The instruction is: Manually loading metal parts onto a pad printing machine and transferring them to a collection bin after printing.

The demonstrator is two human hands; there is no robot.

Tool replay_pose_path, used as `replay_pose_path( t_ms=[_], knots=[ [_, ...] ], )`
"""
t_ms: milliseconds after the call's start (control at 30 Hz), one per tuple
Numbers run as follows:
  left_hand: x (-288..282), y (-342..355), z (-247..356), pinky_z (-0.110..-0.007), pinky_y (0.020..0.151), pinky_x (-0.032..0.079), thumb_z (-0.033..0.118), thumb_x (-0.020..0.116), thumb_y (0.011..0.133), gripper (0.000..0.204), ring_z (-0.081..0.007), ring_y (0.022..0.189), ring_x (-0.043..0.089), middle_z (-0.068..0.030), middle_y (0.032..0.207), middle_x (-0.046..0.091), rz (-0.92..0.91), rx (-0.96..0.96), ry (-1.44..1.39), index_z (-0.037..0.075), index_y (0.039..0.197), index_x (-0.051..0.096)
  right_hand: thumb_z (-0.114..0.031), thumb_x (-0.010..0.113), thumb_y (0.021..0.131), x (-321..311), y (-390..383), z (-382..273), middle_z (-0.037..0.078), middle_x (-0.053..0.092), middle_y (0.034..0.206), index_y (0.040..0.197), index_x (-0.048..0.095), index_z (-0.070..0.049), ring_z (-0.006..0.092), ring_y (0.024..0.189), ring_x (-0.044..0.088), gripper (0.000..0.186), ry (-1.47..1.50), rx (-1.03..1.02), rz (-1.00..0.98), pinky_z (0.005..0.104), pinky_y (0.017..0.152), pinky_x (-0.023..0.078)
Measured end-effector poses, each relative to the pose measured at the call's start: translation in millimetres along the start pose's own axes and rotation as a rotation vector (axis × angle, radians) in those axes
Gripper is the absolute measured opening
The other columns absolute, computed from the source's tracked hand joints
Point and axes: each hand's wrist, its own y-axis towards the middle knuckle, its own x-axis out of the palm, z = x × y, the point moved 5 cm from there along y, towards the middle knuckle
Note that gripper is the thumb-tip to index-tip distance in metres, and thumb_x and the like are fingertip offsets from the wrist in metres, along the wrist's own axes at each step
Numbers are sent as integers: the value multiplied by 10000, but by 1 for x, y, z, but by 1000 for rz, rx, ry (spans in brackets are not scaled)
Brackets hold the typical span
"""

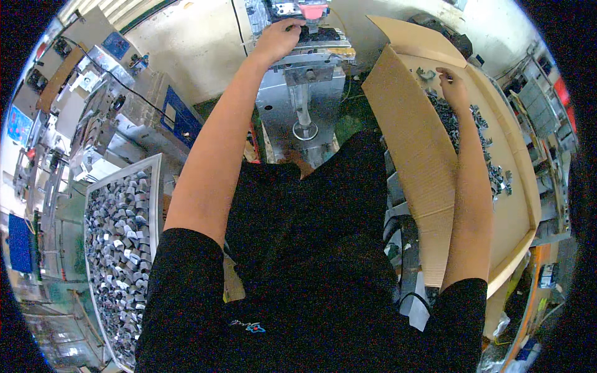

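Note:
My left hand [278,42] reaches to the metal press [305,81] straight ahead. Its fingers stretch toward the dark tooling [320,34] under the red-pink block [313,11]; no part shows clearly between them. On the right, my right hand [455,90] hangs over an open cardboard box [410,155], fingers apart. A small curved metal piece [426,74] is just left of its fingertips, seemingly separate from them. Below that hand lie several dark metal pieces [497,179] heaped in the box, partly hidden by my forearm.
To my left stands a light-rimmed tray [157,205] full of curved grey metal pieces [118,230]. A grey machine cabinet with a blue panel [180,118] stands beyond it. The box's raised flap [416,40] stands right of the press. Racks [538,99] line the far right.

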Motion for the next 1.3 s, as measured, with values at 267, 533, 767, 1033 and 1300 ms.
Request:
replay_pose_path(
  t_ms=[267,533,767,1033,1300],
  knots=[
    [-5,-10,2,-407,867,505,336,491,906,397,-342,900,670,-194,974,705,-22,-58,-31,148,1202,678,-272,717,841,17,4,-29,164,672,1118,1127,685,-133,321,973,663,319,-285,-117,4,397,842,524],
    [1,-7,6,-324,881,470,267,506,967,325,-200,907,601,-105,1014,691,-106,-151,-57,125,1206,673,-217,646,877,-22,2,25,139,705,1069,1095,707,-171,333,985,671,231,-298,105,77,426,850,527],
    [-4,-5,-4,-357,846,496,293,498,951,342,-262,863,643,-146,952,702,-35,-118,-82,139,1193,685,-217,659,878,-9,1,3,150,703,1114,1129,702,-143,299,1038,673,264,-69,-152,-194,409,898,515],
    [-6,-10,8,-365,934,489,414,549,886,418,-324,994,670,-163,1070,710,-48,-152,-84,155,1183,692,-126,710,834,-9,-8,1,164,711,1061,1138,658,0,263,1001,680,333,-131,1,-303,358,897,516],
    [-6,-14,19,-397,1002,467,634,711,747,638,-330,1138,621,-151,1195,672,-51,-66,211,231,1238,656,-187,691,883,-29,7,-76,148,728,980,1141,688,-45,228,911,703,294,161,-92,133,343,827,541]
  ],
)
